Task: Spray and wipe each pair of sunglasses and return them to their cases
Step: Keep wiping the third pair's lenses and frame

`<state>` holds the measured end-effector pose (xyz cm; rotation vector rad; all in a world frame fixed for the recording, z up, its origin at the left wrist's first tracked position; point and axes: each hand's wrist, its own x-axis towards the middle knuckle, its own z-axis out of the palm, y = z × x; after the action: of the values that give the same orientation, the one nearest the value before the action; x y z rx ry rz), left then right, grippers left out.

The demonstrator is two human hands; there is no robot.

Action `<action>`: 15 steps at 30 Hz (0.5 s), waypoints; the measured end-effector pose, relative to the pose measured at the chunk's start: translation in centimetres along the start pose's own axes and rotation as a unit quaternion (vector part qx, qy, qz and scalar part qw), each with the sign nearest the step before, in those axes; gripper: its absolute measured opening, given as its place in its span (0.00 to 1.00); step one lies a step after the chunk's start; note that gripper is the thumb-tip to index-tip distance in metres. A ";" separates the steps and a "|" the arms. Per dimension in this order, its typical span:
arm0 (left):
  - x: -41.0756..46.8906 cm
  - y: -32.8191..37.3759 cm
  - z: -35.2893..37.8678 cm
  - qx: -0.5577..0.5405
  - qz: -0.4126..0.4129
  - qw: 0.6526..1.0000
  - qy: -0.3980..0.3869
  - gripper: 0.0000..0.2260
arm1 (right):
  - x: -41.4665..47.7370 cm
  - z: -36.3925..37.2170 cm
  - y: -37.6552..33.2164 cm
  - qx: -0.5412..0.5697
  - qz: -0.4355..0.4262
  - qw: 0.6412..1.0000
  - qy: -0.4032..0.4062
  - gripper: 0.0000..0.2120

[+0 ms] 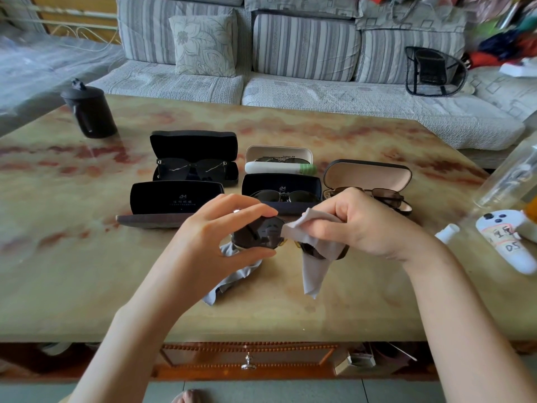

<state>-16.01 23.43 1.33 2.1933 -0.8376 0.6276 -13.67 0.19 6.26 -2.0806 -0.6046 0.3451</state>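
Head view: a drawer (248, 362) with a metal knob sits in the front of the bench (87, 271). Above the near part of the bench, both hands hold the sunglasses (263, 234) in the air. The left hand (220, 228) pinches one dark lens by its rim, thumb below and fingers curled over the top. The right hand (359, 225) grips a grey cloth (311, 270), its fingers bunched around it and pressing it against the sunglasses near the bridge; the other lens is mostly hidden behind this hand. The cloth hangs down from the right hand. A grey fold also trails from under the left hand onto the bench, and it cannot be told whether it is the same cloth.

Just beyond the hands lie three open cases: an empty case (174, 199) on the left, a dark case (282, 186) in the middle with a pair inside, and a brown case (367, 175) on the right with a thin-framed pair in it. Behind them a black case (193, 146) holds a large dark pair, and a white case (277, 154) holds another. A white controller (507, 241) and a small white bottle (447, 232) lie at the right edge. A black jar (90, 112) stands far left. A striped sofa (305, 48) with a cushion (203, 45) is behind the bench.
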 end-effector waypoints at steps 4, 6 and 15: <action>0.0 -0.1 -0.1 0.003 -0.004 1.000 0.003 0.20 | 0.0 -0.1 0.0 0.013 0.005 1.000 0.010 0.12; -0.1 -0.2 -0.3 0.001 -0.007 1.000 0.007 0.20 | -0.2 -0.4 -0.1 0.036 -0.001 0.999 0.010 0.11; -0.1 -0.2 -0.3 0.008 -0.006 1.000 0.006 0.19 | -1.2 -0.8 -0.6 0.042 0.022 0.998 -0.037 0.04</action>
<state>-15.95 23.79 1.38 2.2053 -0.8158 0.6421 -14.51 -0.76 7.26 -2.0094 -0.5777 0.4676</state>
